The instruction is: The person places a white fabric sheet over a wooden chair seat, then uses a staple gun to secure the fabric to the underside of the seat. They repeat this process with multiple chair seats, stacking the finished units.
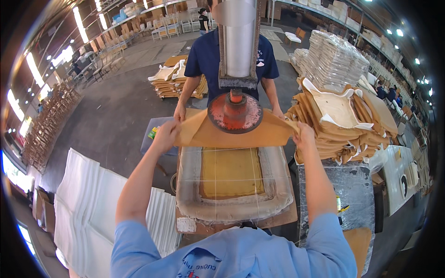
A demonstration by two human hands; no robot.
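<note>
A tan sheet of upholstery material [236, 139] is stretched across in front of me, beneath a round red press plate [235, 113]. My left hand [166, 134] is closed on its near left corner, and my right hand [303, 134] grips the near right corner. Across from me a co-worker in a dark blue shirt has hands [180, 112] at the far corners of the same sheet. Below and nearer lies a padded pale frame [185, 185] around a yellowish rectangular panel [232, 172], with thin strings crossing over it.
Stacked white foam sheets [88, 199] lie at my left. To the right rise piled tan pieces with white edges [333, 111], beside a plastic-wrapped table [324, 185]. A thick metal press column [238, 41] hangs over the centre. Another tan stack [171, 81] stands behind the co-worker.
</note>
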